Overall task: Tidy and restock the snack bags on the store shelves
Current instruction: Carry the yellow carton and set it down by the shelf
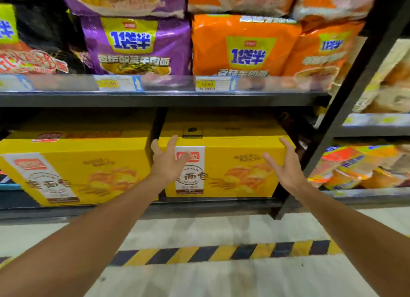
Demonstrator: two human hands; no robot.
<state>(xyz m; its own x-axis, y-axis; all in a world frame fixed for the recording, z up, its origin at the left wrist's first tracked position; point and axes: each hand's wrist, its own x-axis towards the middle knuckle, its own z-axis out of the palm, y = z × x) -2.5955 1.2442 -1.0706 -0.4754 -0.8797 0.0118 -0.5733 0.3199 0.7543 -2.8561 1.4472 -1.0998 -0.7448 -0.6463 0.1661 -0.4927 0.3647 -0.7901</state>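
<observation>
Where both hands reach, yellow bread box point(239, 170), white label, pastry picture

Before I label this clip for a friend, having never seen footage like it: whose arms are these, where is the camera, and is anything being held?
There is one picture, taken by a wide-angle camera worn on a person's head, looking forward and down, so the two bare arms are the wearer's own. No machine is involved. The left hand lies with spread fingers on the front upper left of a yellow box on the lower shelf. The right hand is open at the box's right end; whether it touches is hard to tell. Neither hand has a closed grip on anything. A second yellow box stands to the left. On the shelf above are a purple bag and an orange bag, with price tags below them. A black and yellow stripe marks the floor.
</observation>
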